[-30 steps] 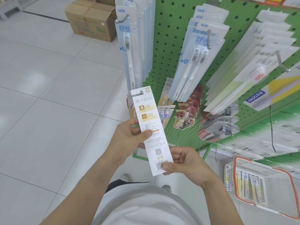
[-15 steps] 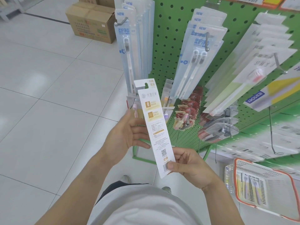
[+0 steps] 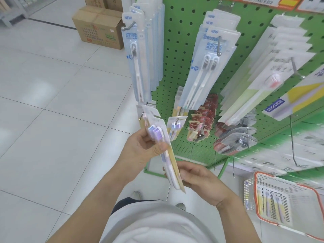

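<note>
Inspecting toothbrush pack (image 3: 168, 160) in front of pegboard (image 3: 177, 67), left hand (image 3: 140, 149) pinching mid-pack, right hand (image 3: 199, 179) at its foot (both grips closed on it); next, likely into basket (image 3: 298, 204).

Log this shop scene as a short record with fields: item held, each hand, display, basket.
Item held: two-brush toothbrush pack, brushes facing the camera
Left hand: grips the pack's upper part, thumb across the front
Right hand: holds the pack's lower end
Display: green pegboard with hanging toothbrush packs
Basket: orange-rimmed shopping basket, lower right, another toothbrush pack inside
Floor: cardboard box beyond the display
</note>
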Demonstrator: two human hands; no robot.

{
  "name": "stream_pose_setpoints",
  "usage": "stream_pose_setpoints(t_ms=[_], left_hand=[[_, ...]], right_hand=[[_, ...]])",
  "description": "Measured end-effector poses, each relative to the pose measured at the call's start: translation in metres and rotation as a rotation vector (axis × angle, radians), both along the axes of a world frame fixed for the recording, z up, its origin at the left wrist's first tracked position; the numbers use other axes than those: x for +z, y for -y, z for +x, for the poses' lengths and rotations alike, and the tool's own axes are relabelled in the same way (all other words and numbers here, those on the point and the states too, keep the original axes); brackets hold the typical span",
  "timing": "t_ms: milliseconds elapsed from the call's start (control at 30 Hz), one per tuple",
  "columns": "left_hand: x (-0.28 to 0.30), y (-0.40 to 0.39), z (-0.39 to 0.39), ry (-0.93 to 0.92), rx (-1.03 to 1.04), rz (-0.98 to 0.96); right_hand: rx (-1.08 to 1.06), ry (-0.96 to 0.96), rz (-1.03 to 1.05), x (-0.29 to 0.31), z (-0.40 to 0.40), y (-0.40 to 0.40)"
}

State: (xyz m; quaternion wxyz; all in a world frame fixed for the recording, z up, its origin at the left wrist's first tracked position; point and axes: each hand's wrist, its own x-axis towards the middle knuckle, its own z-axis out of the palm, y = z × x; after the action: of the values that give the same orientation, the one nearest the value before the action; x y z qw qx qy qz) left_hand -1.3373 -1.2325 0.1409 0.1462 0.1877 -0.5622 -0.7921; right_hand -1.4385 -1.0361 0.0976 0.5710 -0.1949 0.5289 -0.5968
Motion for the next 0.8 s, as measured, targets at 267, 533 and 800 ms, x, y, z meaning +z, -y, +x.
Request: stream_pose_setpoints(t_ms=[267,533,800], left_hand=[[-0.001,-0.002,0.001,0.133,0.122,-0.173],[-0.007,0.008,0.001,0.15,0.036,-0.28],[-0.034,0.005,-0.013,0.229,-0.116,-0.372]], right_hand=[[-0.143,-0.212,-0.042,-0.003,0.003,0.025],[-0.184,-0.393,0.131,-0.018,0.008,0.04],[-0.329,-0.481,0.161,-0.016,-0.003,0.044]])
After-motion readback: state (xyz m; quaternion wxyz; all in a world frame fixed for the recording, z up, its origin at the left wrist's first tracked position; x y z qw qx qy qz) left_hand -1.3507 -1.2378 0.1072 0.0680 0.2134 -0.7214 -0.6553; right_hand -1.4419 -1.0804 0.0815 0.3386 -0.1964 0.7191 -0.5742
